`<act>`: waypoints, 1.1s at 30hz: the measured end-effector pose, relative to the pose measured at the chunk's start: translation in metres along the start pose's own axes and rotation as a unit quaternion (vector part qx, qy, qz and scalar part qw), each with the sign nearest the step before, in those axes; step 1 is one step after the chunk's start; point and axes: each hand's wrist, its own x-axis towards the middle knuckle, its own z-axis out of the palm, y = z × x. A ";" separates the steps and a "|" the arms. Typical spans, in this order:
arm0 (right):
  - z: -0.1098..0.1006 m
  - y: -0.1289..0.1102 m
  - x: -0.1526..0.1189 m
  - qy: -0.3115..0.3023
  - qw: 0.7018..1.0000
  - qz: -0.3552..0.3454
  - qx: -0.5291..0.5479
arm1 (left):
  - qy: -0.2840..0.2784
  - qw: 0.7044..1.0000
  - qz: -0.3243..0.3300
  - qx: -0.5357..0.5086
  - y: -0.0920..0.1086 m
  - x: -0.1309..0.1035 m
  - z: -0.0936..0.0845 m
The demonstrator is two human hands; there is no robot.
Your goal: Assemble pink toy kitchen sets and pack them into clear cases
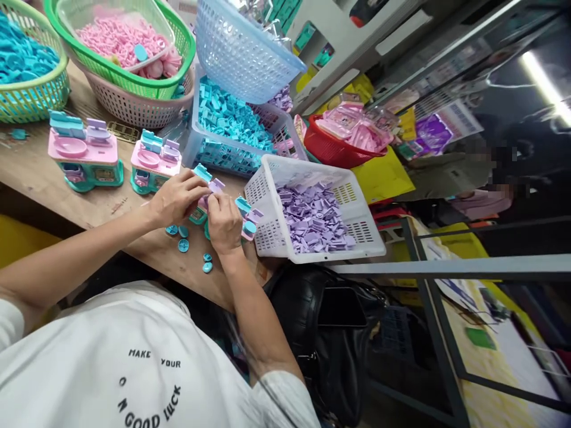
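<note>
Pink-and-teal toy kitchen (197, 214) sits between left hand (179, 198) and right hand (224, 221), both clamped close together on it, seemingly for steadiness; blue discs (183, 245) lie bodyward of them, apparently within easy reach.

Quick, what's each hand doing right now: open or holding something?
Left hand: fingers bent at a toy kitchen; grip can't be told.
Right hand: fingers closed beside its lilac piece; anything pinched is hidden.

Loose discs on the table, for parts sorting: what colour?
The discs are blue; head view shows them.
</note>
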 end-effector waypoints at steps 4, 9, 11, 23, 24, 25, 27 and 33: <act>0.001 0.000 -0.017 0.014 0.999 -0.023 0.036 | -0.013 1.000 0.014 0.012 -0.002 -0.010 0.008; 0.001 -0.012 -0.022 0.023 0.998 0.021 0.046 | -0.024 1.000 -0.001 -0.013 -0.003 -0.015 0.011; 0.003 -0.016 -0.019 0.032 0.997 0.047 0.046 | -0.026 1.000 -0.002 -0.012 -0.004 -0.013 0.011; -0.012 -0.036 -0.024 -0.013 0.995 0.100 0.022 | -0.041 0.997 -0.031 0.049 0.009 -0.024 0.011; -0.012 -0.038 -0.024 -0.019 0.994 0.105 0.018 | -0.046 0.997 -0.042 0.050 0.011 -0.025 0.011; -0.013 -0.040 -0.023 -0.027 0.993 0.112 0.015 | -0.054 0.996 -0.049 0.049 0.013 -0.026 0.012; -0.013 -0.040 -0.021 -0.046 0.991 0.126 0.016 | -0.074 0.995 -0.058 0.039 0.014 -0.026 0.011; -0.035 -0.045 -0.040 -0.032 0.994 0.091 0.055 | -0.052 0.998 -0.032 -0.009 0.016 -0.041 -0.005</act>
